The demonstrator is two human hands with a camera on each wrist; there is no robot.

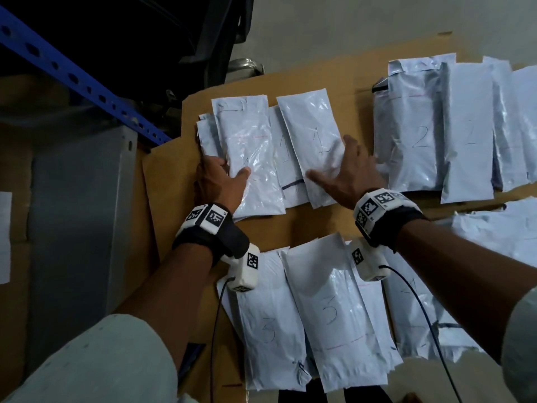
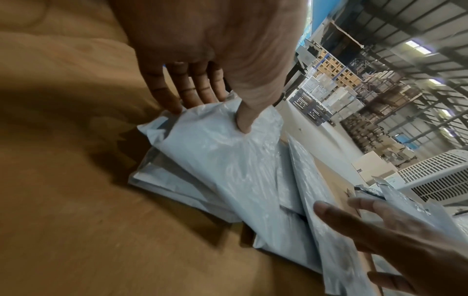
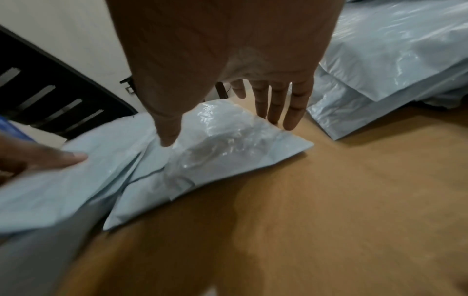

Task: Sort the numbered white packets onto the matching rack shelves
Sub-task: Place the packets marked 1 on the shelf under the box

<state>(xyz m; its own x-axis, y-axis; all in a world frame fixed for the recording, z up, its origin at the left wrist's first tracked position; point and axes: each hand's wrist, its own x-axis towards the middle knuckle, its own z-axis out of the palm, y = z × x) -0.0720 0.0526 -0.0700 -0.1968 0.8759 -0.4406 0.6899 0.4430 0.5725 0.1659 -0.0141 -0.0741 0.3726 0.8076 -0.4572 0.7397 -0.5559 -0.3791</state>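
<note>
Several white packets marked 1 lie fanned at the far middle of the cardboard sheet (image 1: pixel 168 181). My left hand (image 1: pixel 229 168) is at the fan's left side. Its thumb presses on the top left packet (image 1: pixel 250 146) and its fingers (image 2: pixel 192 94) tuck under that packet's edge, pinching it. My right hand (image 1: pixel 334 161) is at the fan's right side, thumb on the rightmost packet (image 1: pixel 311 126). In the right wrist view its straight fingers (image 3: pixel 276 106) stand against that packet's (image 3: pixel 228 152) far edge, tips on the cardboard.
A pile of packets marked 2 (image 1: pixel 421 135) lies to the right and a pile marked 3 (image 1: pixel 328 309) nearer to me. More packets (image 1: pixel 499 231) sit at the right edge. A blue rack beam (image 1: pixel 72 77) and a grey metal box (image 1: pixel 78 213) stand on the left.
</note>
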